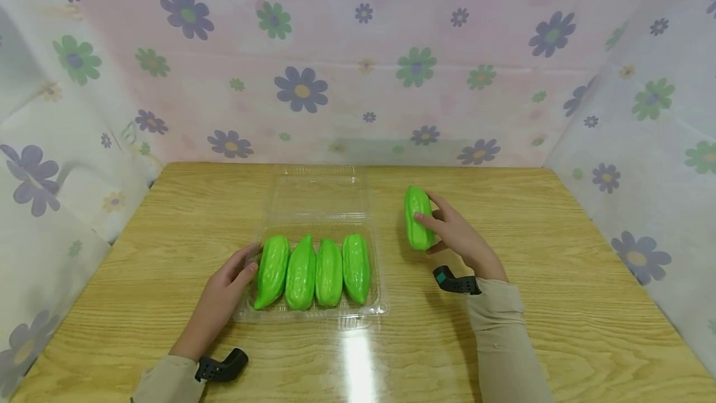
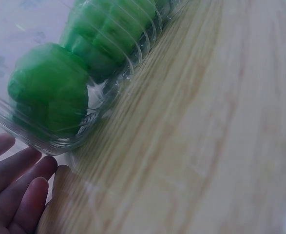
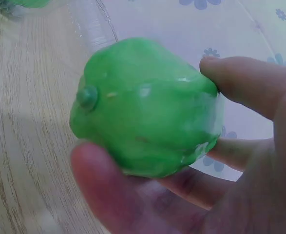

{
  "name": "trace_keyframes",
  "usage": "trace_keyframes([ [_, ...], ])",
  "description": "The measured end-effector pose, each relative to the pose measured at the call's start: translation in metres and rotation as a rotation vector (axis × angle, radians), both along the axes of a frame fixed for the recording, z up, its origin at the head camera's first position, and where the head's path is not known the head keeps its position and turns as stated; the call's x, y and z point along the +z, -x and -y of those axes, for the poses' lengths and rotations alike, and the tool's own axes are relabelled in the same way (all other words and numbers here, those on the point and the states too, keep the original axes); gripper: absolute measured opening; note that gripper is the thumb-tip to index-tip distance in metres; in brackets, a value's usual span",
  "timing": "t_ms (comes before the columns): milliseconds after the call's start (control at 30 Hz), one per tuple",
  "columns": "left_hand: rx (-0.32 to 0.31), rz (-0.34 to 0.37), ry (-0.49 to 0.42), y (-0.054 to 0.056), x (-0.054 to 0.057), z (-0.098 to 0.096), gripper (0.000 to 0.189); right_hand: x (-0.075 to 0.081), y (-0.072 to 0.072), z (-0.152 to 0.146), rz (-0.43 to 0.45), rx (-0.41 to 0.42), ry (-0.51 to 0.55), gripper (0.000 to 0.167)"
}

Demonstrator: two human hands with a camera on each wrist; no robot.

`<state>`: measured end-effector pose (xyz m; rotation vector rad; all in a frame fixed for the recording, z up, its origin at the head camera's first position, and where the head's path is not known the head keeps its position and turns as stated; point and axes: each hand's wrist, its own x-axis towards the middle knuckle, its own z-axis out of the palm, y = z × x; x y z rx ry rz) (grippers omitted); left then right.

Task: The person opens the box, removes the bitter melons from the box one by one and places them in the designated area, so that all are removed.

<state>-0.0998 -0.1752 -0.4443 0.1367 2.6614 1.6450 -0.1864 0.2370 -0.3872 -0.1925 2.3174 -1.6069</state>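
"What's in the right hand (image 1: 461,235)?"

"A green gourd (image 1: 418,219). The thumb is on one side and the fingers on the other, pinching it over the table (image 1: 559,254), to the right of the clear plastic box (image 1: 381,278)."

"And the left hand (image 1: 224,285)?"

"At the box's left side. Its fingers (image 2: 30,202) are loosely straight and a little spread, with the tips right by the box's corner. I can't tell how firmly they touch, if at all."

"Anything in the box?"

"Four more gourds (image 1: 301,275), side by side, their lengths running near to far. The clear lid (image 1: 319,194) lies folded back on the far side."

"And behind?"

"A flowered cloth (image 1: 347,36), hanging past the table's far edge."
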Motion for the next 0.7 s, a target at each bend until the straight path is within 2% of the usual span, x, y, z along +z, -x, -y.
trace_keyframes([
  [400, -0.007, -0.008, 0.000, 0.001, 0.002, 0.000, 0.046, -0.003, 0.002, -0.004, -0.015, -0.030, -0.066, 0.066],
  [700, -0.016, -0.013, -0.014, 0.001, 0.000, 0.001, 0.046, -0.010, 0.005, -0.008, -0.011, -0.041, -0.115, 0.070],
])
